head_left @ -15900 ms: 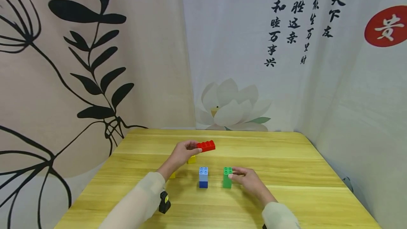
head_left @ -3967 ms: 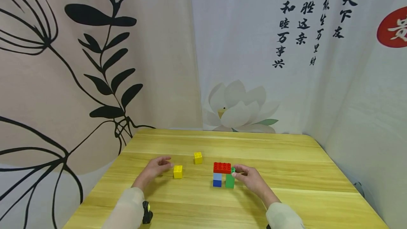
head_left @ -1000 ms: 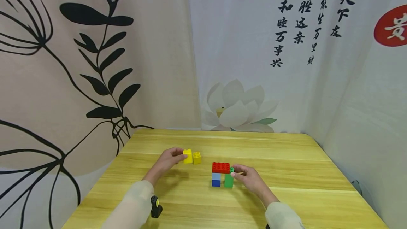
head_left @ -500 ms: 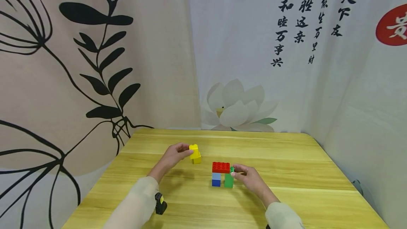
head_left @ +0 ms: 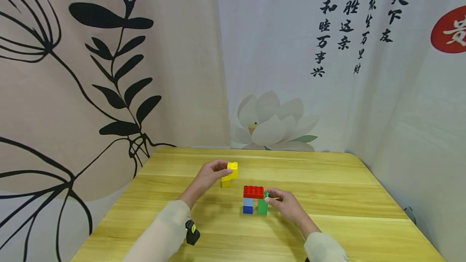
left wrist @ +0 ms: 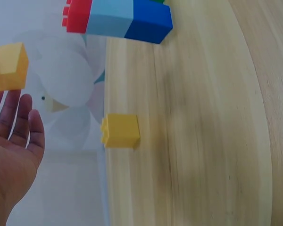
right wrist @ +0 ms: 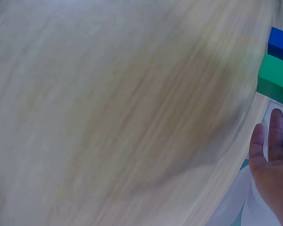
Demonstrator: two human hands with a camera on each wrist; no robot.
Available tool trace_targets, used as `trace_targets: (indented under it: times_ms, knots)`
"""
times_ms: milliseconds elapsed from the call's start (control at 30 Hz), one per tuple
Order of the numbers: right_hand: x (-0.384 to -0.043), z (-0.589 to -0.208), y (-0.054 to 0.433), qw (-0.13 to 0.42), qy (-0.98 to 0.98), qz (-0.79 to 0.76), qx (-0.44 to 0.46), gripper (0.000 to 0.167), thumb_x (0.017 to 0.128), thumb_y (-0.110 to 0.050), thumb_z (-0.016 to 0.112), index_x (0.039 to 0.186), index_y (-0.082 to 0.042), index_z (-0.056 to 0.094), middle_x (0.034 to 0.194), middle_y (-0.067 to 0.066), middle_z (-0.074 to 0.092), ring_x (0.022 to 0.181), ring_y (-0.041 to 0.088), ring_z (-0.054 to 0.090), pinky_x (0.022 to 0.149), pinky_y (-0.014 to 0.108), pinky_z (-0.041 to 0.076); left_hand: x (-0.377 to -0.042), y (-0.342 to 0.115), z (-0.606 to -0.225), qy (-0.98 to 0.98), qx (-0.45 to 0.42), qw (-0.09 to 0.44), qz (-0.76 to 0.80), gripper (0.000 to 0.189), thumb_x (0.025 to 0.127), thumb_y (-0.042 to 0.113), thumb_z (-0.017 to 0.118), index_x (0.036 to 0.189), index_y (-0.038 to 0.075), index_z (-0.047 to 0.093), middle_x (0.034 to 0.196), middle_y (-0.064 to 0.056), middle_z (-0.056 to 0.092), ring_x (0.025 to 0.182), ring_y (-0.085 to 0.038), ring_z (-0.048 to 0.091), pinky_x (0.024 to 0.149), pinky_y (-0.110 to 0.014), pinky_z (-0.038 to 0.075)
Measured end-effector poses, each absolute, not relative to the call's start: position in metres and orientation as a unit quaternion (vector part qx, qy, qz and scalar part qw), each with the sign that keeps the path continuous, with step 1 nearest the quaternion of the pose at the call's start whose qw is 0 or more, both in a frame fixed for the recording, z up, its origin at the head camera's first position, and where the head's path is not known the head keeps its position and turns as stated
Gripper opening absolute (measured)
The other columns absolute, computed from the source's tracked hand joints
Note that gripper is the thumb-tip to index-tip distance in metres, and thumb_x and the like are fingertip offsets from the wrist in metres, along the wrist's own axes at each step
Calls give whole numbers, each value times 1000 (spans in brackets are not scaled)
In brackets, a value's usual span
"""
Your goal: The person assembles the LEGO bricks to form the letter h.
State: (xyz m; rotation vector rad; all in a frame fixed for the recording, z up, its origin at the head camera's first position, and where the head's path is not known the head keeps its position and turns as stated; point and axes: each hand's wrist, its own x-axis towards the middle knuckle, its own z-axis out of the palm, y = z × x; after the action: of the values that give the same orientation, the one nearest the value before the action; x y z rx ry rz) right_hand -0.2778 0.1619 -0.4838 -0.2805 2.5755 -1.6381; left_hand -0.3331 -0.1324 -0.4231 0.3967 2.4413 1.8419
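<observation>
- Pale hanging cloth (head_left: pixel 182 72) walls me in ahead and at the sides, printed with a black plant (head_left: pixel 121 66) on the left, a white lotus (head_left: pixel 271 122) in the middle, and dark brush characters (head_left: pixel 318 37) and a red disc (head_left: pixel 449 29) on the right.
- In front of me spreads the surface (head_left: pixel 338 197), yellowish wood with the grain running across, its far edge close to the cloth and its far corners rounded.
- My pale sleeves (head_left: pixel 160 229) reach in over its near side, a black device (head_left: pixel 192 232) at my left wrist.
- My left hand (head_left: pixel 212 172) pinches a yellow block (head_left: pixel 234 170) between thumb and fingers, up off the surface.
- My right hand (head_left: pixel 285 205) holds the green column (head_left: pixel 262 208) at its upper right, thumb in front; the outer fingers stretch out loosely.
- The red brick (head_left: pixel 253 192) lies across the top of that column and the blue stack, leaving the green studs at the right bare.
- The blue stack is a light blue block (head_left: pixel 248 202) on a dark blue block (head_left: pixel 248 210), standing apart from the green.
- The second yellow block (head_left: pixel 225 182) stands upright on the surface, just below the held one and apart from it.
</observation>
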Motion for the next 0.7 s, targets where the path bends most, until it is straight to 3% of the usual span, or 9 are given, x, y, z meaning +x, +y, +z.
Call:
trace_targets:
  times_ms: [267, 700]
  knots:
    - [-277, -483, 162, 42, 840, -534, -87, 51, 97, -31, 66, 138, -2, 57, 131, 14, 61, 114, 31, 58, 90, 46, 51, -333, -120, -422, 781, 146, 28, 606, 37, 89, 29, 76, 116, 6, 66, 105, -7, 65, 93, -21, 60, 80, -31, 52]
    - [-278, -484, 163, 41, 839, -536, -87, 51, 96, -31, 67, 138, -3, 57, 129, 13, 62, 112, 29, 59, 90, 48, 51, -329, -102, -421, 781, 155, 41, 603, 32, 89, 27, 77, 111, 7, 66, 103, -6, 63, 94, -22, 56, 80, -31, 48]
